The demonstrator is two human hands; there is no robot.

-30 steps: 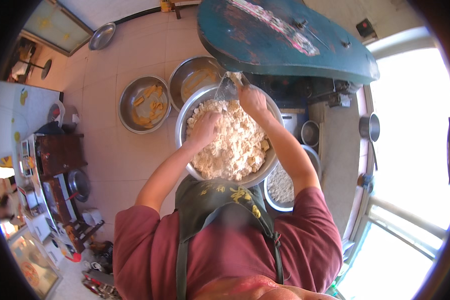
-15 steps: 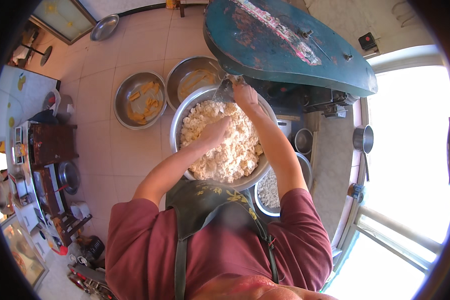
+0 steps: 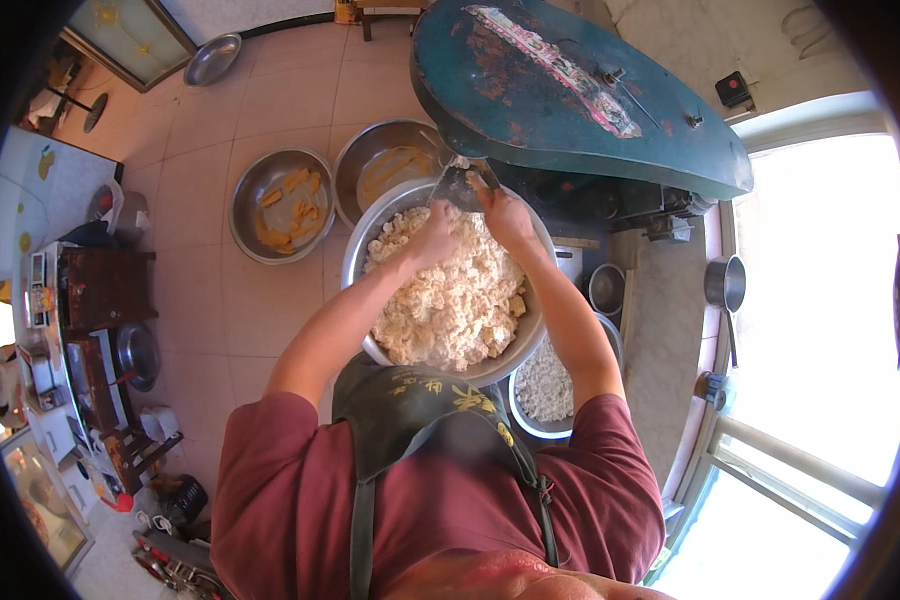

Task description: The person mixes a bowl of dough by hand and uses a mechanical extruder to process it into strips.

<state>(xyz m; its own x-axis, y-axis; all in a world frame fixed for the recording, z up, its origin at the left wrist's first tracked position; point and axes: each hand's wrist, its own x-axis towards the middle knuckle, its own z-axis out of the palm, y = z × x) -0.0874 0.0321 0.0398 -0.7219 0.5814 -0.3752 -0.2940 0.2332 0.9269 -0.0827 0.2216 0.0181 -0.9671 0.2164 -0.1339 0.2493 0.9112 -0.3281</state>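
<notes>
A large steel bowl (image 3: 358,240) stands in front of me, heaped with pale, crumbly dough (image 3: 448,310). My right hand (image 3: 508,220) is over the bowl's far right side, its fingers closed around a flat grey metal scraper (image 3: 458,186). Bits of pale dough show at the scraper's far end, just under the green machine. My left hand (image 3: 434,238) hovers above the far left of the dough, fingertips close to the scraper's near left edge. Its fingers are blurred, so whether they grip the edge is unclear.
A green machine housing (image 3: 570,90) overhangs the bowl's far right. Two steel bowls with yellowish strips, a left one (image 3: 240,232) and a right one (image 3: 350,155), sit beyond to the left. White crumbly stuff (image 3: 545,385) fills a container near my right elbow. A saucepan (image 3: 727,282) hangs by the window.
My left hand has lifted from the dough and moved away from me toward the scraper. My right hand has come slightly nearer and right, and the scraper now shows more of its flat face.
</notes>
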